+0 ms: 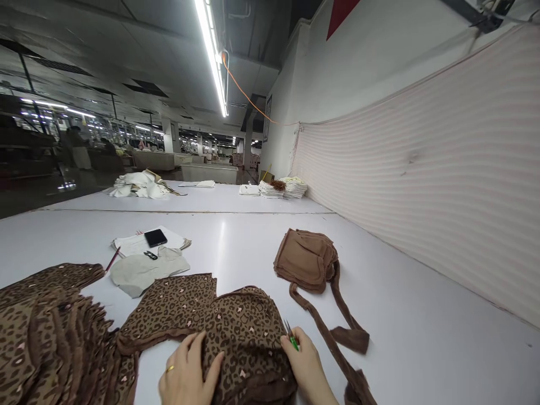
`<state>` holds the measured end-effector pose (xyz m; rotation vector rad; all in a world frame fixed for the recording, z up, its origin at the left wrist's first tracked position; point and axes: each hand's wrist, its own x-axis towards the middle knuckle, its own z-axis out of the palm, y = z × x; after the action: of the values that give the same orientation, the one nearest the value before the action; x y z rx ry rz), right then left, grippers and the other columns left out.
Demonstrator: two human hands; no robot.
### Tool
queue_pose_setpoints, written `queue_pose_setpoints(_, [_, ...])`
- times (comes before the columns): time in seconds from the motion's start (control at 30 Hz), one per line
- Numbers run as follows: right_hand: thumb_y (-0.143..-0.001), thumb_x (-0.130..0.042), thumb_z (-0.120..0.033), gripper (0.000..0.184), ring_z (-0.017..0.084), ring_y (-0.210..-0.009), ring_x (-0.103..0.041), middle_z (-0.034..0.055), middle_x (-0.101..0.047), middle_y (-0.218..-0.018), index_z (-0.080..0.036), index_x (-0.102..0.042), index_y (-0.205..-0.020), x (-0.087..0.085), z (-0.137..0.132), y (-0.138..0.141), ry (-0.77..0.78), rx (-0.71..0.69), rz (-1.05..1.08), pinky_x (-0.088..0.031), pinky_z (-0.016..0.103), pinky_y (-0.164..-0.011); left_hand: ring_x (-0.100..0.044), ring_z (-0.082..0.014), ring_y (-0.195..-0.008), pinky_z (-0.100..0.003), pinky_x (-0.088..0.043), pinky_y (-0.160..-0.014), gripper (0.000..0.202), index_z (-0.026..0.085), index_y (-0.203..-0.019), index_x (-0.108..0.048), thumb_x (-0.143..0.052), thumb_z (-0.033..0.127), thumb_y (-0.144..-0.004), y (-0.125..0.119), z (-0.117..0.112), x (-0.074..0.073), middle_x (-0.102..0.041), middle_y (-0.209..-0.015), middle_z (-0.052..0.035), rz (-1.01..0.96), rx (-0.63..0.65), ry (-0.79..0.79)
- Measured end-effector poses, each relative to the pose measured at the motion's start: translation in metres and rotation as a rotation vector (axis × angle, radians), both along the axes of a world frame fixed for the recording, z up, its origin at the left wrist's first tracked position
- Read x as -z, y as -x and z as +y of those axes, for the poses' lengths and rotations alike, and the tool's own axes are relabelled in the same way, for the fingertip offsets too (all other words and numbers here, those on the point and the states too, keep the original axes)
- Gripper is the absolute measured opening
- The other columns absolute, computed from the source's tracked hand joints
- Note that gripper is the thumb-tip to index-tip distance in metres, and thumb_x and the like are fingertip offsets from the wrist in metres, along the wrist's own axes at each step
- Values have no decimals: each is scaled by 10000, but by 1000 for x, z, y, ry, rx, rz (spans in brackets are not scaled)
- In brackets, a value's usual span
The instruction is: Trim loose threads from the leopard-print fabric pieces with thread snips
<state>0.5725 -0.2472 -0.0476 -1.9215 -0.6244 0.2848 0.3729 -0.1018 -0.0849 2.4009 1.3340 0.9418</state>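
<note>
A leopard-print fabric piece (219, 320) lies on the white table (400, 292) right in front of me. My left hand (188, 371), with a ring on one finger, lies flat and open on its near left part. My right hand (306, 365) is closed on small green-handled thread snips (291, 336), whose tips touch the fabric's right edge. A stack of similar leopard-print pieces (46, 332) sits at the near left. A plain brown fabric bundle (307, 261) with long brown straps (337, 332) lies to the right of my hands.
Behind the fabric are a grey cloth piece (143, 273), papers (135, 243) with a black phone (155, 237), and a red pencil (113, 260). White fabric piles (139, 185) and folded stacks (282, 188) sit far back. A striped cloth wall (442, 185) runs along the right.
</note>
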Motion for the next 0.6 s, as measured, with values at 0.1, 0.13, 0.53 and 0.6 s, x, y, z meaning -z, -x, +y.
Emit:
queue_pose_setpoints(0.1, [-685, -586, -537, 352, 176, -580, -439, -48, -436, -567, -242, -410, -612, 1, -3, 5, -102, -43, 108, -354, 268, -561, -583, -352, -986, -474, -462, -827, 629, 147, -1137, -493, -434, 634, -743, 19, 6, 0, -619, -1015, -140, 12, -38, 313])
queue_pose_setpoints(0.13, [-696, -586, -568, 370, 172, -575, -441, -50, -439, -574, -240, -427, -637, -1, -4, 7, -153, -76, 174, -362, 264, -558, -613, -328, -932, -442, -473, -815, 601, 164, -1099, -487, -427, 642, -738, 21, 8, -1, -637, -936, -110, -10, 3, 421])
queue_pose_setpoints(0.53, [-667, -719, -604, 470, 214, -838, -583, 23, -633, -850, -232, -622, -938, -41, -20, 37, -335, -154, 251, -464, 244, -745, -663, -262, -942, -338, -539, -813, 484, 204, -977, -623, -765, 480, -605, 48, -2, -80, -707, -987, -62, -908, 253, 1224])
queue_pose_setpoints(0.6, [-650, -752, -572, 445, 231, -838, -600, 32, -646, -841, -217, -631, -889, -50, -13, 38, -355, -230, 362, -485, 268, -736, -673, -257, -919, -321, -551, -787, 498, 190, -1010, -640, -816, 376, -583, 55, -7, -102, -711, -974, -73, -1010, 209, 1328])
